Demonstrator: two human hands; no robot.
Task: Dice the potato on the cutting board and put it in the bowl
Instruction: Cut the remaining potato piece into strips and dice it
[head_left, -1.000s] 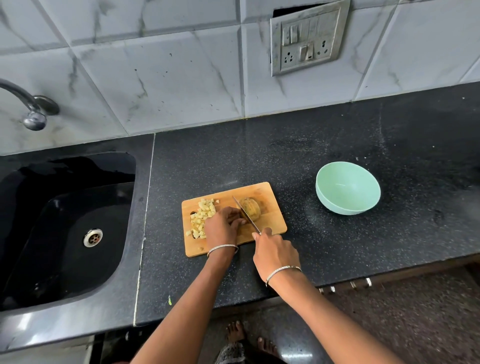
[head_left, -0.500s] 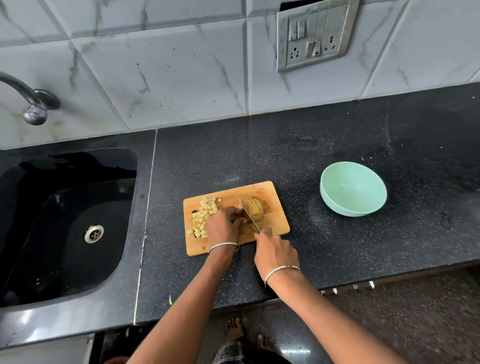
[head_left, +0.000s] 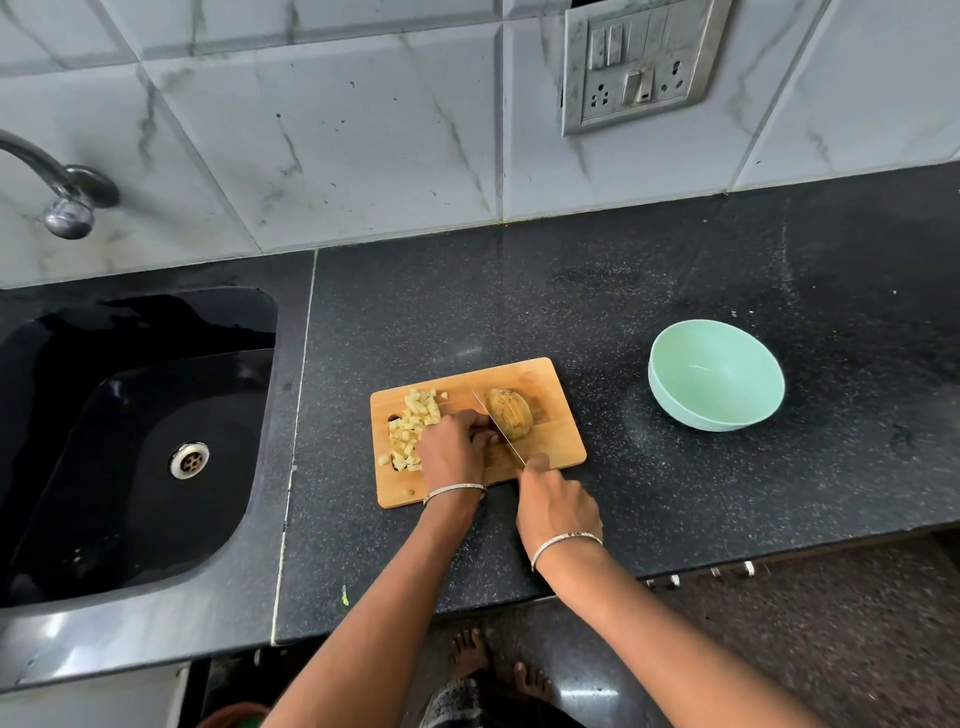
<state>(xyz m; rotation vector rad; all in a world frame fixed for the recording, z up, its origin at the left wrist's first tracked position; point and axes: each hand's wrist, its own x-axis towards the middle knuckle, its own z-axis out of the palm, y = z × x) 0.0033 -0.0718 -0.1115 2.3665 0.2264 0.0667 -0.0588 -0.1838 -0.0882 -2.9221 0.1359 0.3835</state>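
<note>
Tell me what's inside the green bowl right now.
Nothing shows inside the green bowl: its visible inner wall is bare. The diced potato lies on the cutting board. The bowl's near inner side is hidden behind its rim.

The cutting board (head_left: 550, 436) looks like pale matt wood. The worktop (head_left: 675, 291) is dark speckled polished stone, the bowl (head_left: 670, 395) smooth mint plastic, the knife blade (head_left: 496, 423) bright metal, the sink (head_left: 47, 374) glossy black.

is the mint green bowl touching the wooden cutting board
Apart. The head view shows the mint green bowl sitting right of the wooden cutting board, with a clear strip of black speckled countertop between them.
</note>
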